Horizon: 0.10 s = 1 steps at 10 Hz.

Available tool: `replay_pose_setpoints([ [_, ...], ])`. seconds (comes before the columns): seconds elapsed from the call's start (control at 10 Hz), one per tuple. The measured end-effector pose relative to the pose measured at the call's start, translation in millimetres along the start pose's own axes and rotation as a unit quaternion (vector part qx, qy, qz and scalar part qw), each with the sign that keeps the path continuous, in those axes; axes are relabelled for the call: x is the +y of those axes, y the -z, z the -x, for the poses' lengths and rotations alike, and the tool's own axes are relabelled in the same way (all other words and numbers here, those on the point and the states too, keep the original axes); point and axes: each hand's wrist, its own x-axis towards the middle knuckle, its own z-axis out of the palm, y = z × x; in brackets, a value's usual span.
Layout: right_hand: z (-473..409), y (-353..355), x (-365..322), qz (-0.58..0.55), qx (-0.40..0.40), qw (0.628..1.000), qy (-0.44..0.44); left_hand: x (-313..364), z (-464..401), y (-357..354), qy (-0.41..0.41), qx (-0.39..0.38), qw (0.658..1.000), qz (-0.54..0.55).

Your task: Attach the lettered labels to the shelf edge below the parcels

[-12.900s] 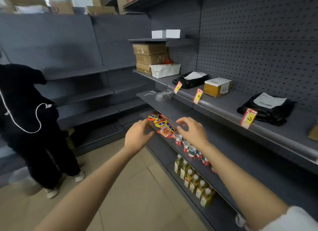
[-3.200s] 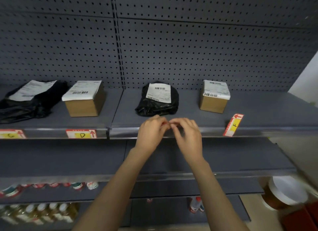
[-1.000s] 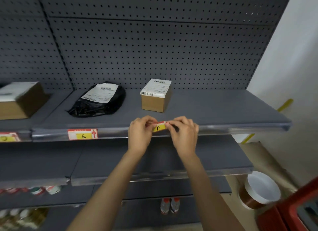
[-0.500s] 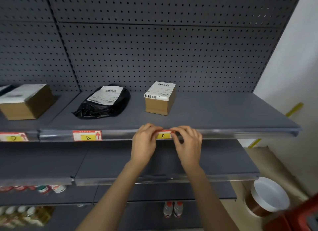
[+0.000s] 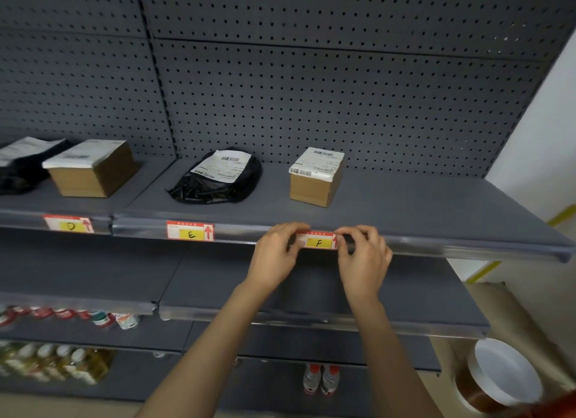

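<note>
Grey store shelving with a pegboard back (image 5: 311, 90) fills my view. Going near to far: low shelves hold bottles (image 5: 321, 378) and yellow drinks (image 5: 56, 361), a white-lidded tub (image 5: 501, 374) sits on the floor at right, and an empty middle shelf (image 5: 311, 293) comes next. Above that is the shelf edge (image 5: 436, 246), where both hands work. My left hand (image 5: 276, 255) pinches the left end of the F label (image 5: 318, 241), my right hand (image 5: 363, 257) pinches its right end; both grips are narrow, holding the label against the rail. It looks level, sitting below the small box parcel (image 5: 314, 176). Left of it, the E label (image 5: 190, 230) sits under the black bag parcel (image 5: 218, 177) and the D label (image 5: 68, 224) under the wider box (image 5: 90, 168); another black bag (image 5: 21, 162) is cut off far left.

Step, I judge: seating F, likely the last label on this run. Next move needs pressing it fully into the rail, then letting go without skewing it. White wall (image 5: 536, 130) at far right.
</note>
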Motion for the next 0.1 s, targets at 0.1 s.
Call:
replay_pose_setpoints([
  [0.1,7.9,-0.9,-13.5,-0.042,0.016,0.999,-0.02,-8.3,13.8,15.0,0.006,0.047,0.999,-0.009],
])
